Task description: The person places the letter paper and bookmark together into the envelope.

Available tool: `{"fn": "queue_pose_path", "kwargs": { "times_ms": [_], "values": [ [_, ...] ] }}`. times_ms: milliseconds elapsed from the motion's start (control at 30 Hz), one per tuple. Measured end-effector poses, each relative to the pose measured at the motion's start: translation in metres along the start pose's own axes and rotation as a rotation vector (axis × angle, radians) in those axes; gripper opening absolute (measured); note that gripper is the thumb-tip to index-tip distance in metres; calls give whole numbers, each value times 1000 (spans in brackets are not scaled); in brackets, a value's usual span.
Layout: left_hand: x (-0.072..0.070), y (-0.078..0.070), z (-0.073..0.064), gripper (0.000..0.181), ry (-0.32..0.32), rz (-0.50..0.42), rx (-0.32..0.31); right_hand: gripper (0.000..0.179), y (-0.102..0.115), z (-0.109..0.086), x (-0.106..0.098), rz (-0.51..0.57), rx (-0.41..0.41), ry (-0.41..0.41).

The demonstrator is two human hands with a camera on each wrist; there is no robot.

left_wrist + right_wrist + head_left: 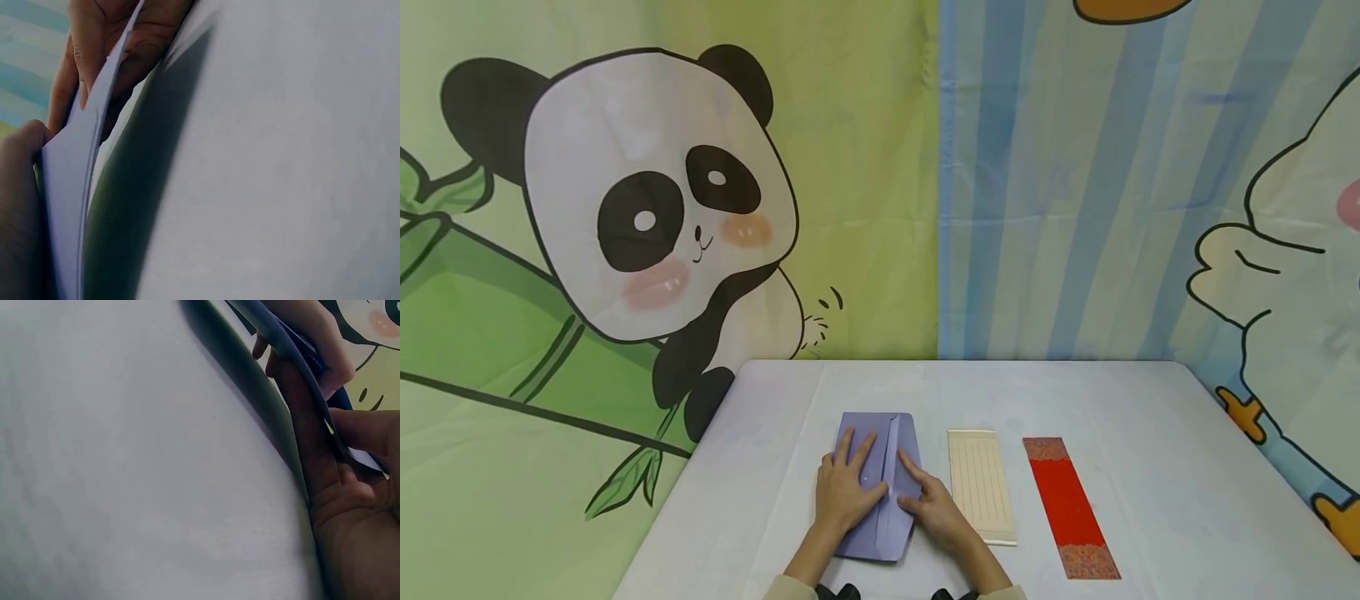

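A folded sheet of purple paper [871,540] lies on the white table in the head view, a long strip along its right side turned over inward. Spread across its upper left part is my left hand [841,490], fingers straight and thumb reaching to the strip's edge. My right hand [938,510] pinches the paper's right side. In the right wrist view, the right hand's thumb [362,428] is on one side of the paper and its fingers are underneath. The left wrist view shows the purple paper [69,200] edge-on, tilted up from the table.
Right of the purple paper is a cream lined sheet [982,483]. Beyond that lies a long red strip [1070,504] with patterned ends. The white table [1165,467] ends at the back near hanging curtains printed with a panda [655,108] and other cartoon figures.
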State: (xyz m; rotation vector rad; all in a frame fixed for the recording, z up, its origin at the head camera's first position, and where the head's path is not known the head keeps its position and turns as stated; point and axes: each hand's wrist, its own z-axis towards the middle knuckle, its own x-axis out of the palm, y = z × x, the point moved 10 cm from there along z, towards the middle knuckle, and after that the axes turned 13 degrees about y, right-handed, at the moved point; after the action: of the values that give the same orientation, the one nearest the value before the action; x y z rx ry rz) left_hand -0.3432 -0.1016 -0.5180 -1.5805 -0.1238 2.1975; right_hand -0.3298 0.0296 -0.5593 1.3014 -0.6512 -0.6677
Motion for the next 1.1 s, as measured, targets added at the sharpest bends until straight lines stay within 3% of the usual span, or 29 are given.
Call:
{"fn": "queue_pose_path", "kwargs": {
  "times_ms": [133, 267, 367, 533, 600, 700, 900, 1100],
  "values": [
    [-4, -1, -2, 76, -51, 5, 14, 70, 4, -1, -5, -249, 10, -80],
    [-5, -1, -4, 76, -70, 13, 12, 65, 12, -6, -11, -425, 42, -200],
    [-6, 1, -4, 78, -75, 21, -3, 54, 30, -19, -23, -576, 14, -364],
    [-6, 5, -3, 80, -74, 15, -46, 42, 68, -60, -54, -927, -99, -727],
    [-6, 8, -3, 80, -69, 8, -63, 45, 74, -73, -65, -1014, -95, -797],
    [-4, 10, -2, 81, -52, 3, -88, 54, 69, -86, -81, -1048, -20, -791],
    [-4, 9, -2, 81, -44, -1, -107, 60, 43, -95, -95, -993, 173, -684],
    [-3, 11, -3, 81, -56, -10, -111, 51, 41, -94, -93, -1061, 173, -655]
  ]
}}
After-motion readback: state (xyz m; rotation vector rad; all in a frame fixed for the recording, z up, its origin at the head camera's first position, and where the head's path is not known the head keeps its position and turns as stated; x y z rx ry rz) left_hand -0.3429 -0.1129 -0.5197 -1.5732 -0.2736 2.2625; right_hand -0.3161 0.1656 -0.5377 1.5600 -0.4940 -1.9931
